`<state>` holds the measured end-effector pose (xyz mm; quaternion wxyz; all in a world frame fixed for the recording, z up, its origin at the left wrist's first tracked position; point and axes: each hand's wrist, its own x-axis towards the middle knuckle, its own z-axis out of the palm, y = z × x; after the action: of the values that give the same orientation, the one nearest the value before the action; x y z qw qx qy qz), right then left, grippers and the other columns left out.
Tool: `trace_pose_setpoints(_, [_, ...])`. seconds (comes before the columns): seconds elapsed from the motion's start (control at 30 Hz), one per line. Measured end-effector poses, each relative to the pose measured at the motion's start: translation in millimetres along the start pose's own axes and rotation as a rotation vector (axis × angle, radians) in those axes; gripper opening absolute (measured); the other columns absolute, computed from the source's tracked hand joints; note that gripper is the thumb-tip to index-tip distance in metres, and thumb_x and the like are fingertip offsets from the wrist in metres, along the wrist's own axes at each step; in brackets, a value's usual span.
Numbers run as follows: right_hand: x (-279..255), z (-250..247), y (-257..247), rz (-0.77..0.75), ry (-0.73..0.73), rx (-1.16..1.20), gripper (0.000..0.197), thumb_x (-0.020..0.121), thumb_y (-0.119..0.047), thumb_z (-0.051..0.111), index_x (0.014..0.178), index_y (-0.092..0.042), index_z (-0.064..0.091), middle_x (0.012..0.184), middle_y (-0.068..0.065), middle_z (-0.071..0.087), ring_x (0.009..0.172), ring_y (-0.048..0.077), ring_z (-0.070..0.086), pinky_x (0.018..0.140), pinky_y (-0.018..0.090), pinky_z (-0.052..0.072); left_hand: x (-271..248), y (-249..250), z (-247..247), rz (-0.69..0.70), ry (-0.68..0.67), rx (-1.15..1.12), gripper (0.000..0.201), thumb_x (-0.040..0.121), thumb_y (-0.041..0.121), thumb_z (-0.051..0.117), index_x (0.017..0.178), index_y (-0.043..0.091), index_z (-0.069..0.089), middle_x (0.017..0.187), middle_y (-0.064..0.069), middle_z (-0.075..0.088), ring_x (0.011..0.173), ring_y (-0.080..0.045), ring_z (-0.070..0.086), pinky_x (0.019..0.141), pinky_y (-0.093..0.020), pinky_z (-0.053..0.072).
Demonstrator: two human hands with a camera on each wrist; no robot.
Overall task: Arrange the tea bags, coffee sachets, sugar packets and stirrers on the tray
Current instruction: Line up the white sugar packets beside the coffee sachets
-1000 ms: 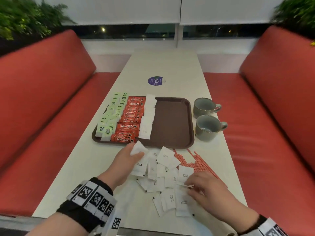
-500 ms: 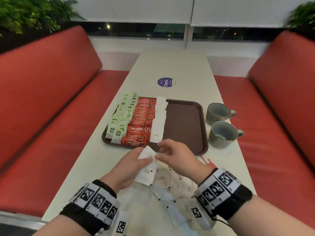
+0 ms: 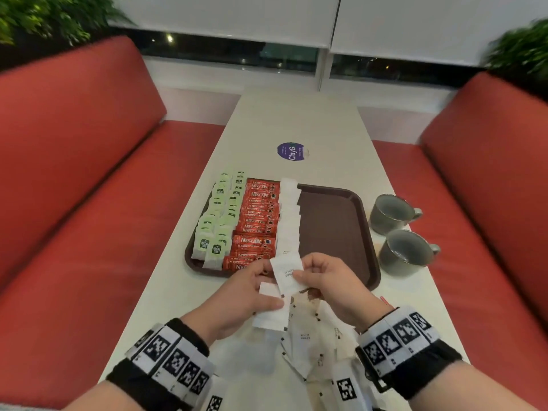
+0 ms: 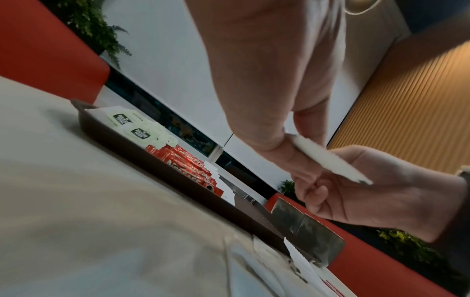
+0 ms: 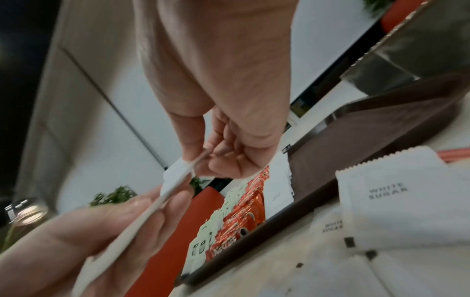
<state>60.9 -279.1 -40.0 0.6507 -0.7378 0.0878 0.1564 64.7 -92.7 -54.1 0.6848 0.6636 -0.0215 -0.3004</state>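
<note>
1. Brown tray (image 3: 335,232), frame centre: green tea bags (image 3: 221,221), Nescafé sachets (image 3: 259,223) and a sugar packet column (image 3: 289,218) laid; right half bare.
2. Loose sugar packets (image 3: 308,342) remain on the table, lower centre; red stirrers (image 3: 385,301) barely visible, not yet placed.
3. Left hand (image 3: 240,295) grips a small sugar stack (image 3: 271,315); right hand (image 3: 329,280) pinches one white sugar packet (image 3: 286,274) at the tray's near edge.

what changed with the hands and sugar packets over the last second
The right hand left the loose packets on the table, came up and left to meet the left hand, and now pinches the sugar packet that the left hand holds with others. The tray rows and both cups stayed put.
</note>
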Motion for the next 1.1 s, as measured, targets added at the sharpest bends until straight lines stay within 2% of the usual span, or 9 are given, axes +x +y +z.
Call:
trace_pose_setpoints(0.1, [9, -6, -2, 0.081, 0.099, 0.073, 0.013, 0.087, -0.004, 0.064, 0.075, -0.009, 0.062, 0.072, 0.005, 0.066, 0.056, 0.009, 0.057, 0.054, 0.02, 0.046, 5, -2, -13, -0.03, 0.076, -0.048, 0.04, 0.082, -0.013, 0.06, 0.11, 0.016, 0.056, 0.112, -0.021, 0.064, 0.099, -0.036, 0.066, 0.082, -0.045, 0.054])
trace_pose_setpoints(0.2, [23, -14, -4, 0.064, 0.322, -0.01, 0.018, 0.087, -0.009, 0.066, 0.069, -0.012, 0.064, 0.064, -0.004, 0.063, 0.048, 0.001, 0.051, 0.049, 0.015, 0.039, 7, -4, -26, -0.072, 0.137, -0.112, 0.037, 0.091, -0.008, 0.049, 0.112, 0.023, 0.053, 0.115, -0.013, 0.059, 0.098, -0.037, 0.066, 0.085, -0.054, 0.053])
trace_pose_setpoints(0.3, [40, -17, -4, 0.049, 0.427, -0.076, 0.014, 0.086, -0.011, 0.067, 0.073, -0.011, 0.069, 0.078, 0.002, 0.071, 0.072, 0.014, 0.064, 0.067, 0.026, 0.051, 7, -4, -37, -0.122, 0.186, -0.143, 0.041, 0.095, -0.005, 0.043, 0.112, 0.031, 0.05, 0.117, -0.009, 0.054, 0.101, -0.04, 0.062, 0.074, -0.054, 0.056])
trace_pose_setpoints(0.37, [51, -14, -1, 0.092, 0.419, -0.159, 0.012, 0.084, -0.01, 0.069, 0.073, -0.01, 0.071, 0.081, 0.003, 0.071, 0.08, 0.019, 0.066, 0.075, 0.03, 0.054, 5, -4, -45, -0.167, 0.206, -0.159, 0.045, 0.093, -0.008, 0.041, 0.117, 0.03, 0.046, 0.117, -0.012, 0.051, 0.102, -0.043, 0.06, 0.064, -0.048, 0.056])
trace_pose_setpoints(0.43, [60, -10, 4, 0.151, 0.377, -0.27, 0.01, 0.083, -0.012, 0.071, 0.073, -0.01, 0.07, 0.077, 0.001, 0.068, 0.073, 0.016, 0.062, 0.068, 0.026, 0.052, 4, -4, -51, -0.196, 0.194, -0.152, 0.054, 0.09, -0.012, 0.041, 0.124, 0.03, 0.039, 0.118, -0.014, 0.05, 0.102, -0.044, 0.058, 0.06, -0.044, 0.056])
trace_pose_setpoints(0.6, [76, -2, 9, 0.244, 0.302, -0.482, 0.014, 0.083, -0.016, 0.071, 0.07, -0.014, 0.066, 0.078, 0.001, 0.063, 0.072, 0.013, 0.056, 0.066, 0.024, 0.046, 4, 1, -55, -0.131, 0.21, 0.034, 0.065, 0.085, -0.008, 0.057, 0.128, 0.037, 0.037, 0.11, -0.011, 0.059, 0.098, -0.031, 0.062, 0.072, -0.04, 0.057])
trace_pose_setpoints(0.8, [90, 8, 1, 0.345, 0.231, -0.616, 0.015, 0.089, -0.014, 0.062, 0.074, -0.013, 0.06, 0.073, 0.005, 0.066, 0.071, 0.019, 0.06, 0.08, 0.032, 0.055, 11, 3, -46, -0.068, 0.282, 0.095, 0.061, 0.078, -0.002, 0.072, 0.118, 0.037, 0.045, 0.092, -0.001, 0.072, 0.082, -0.017, 0.071, 0.074, -0.036, 0.059])
trace_pose_setpoints(0.97, [95, 9, -1, 0.373, 0.247, -0.484, 0.015, 0.09, -0.01, 0.061, 0.076, -0.012, 0.057, 0.069, 0.008, 0.066, 0.07, 0.021, 0.065, 0.077, 0.034, 0.059, 16, 8, -40, -0.027, 0.311, 0.09, 0.046, 0.075, -0.006, 0.073, 0.105, 0.024, 0.053, 0.086, -0.001, 0.075, 0.078, -0.016, 0.072, 0.072, -0.034, 0.058])
trace_pose_setpoints(1.1, [87, 7, -7, 0.248, 0.272, -0.651, 0.013, 0.088, -0.025, 0.065, 0.083, -0.014, 0.06, 0.082, 0.004, 0.069, 0.072, 0.015, 0.061, 0.07, 0.028, 0.052, 23, 16, -38, 0.025, 0.369, 0.083, 0.039, 0.075, -0.006, 0.073, 0.096, 0.022, 0.055, 0.085, -0.001, 0.073, 0.078, -0.019, 0.071, 0.071, -0.035, 0.057])
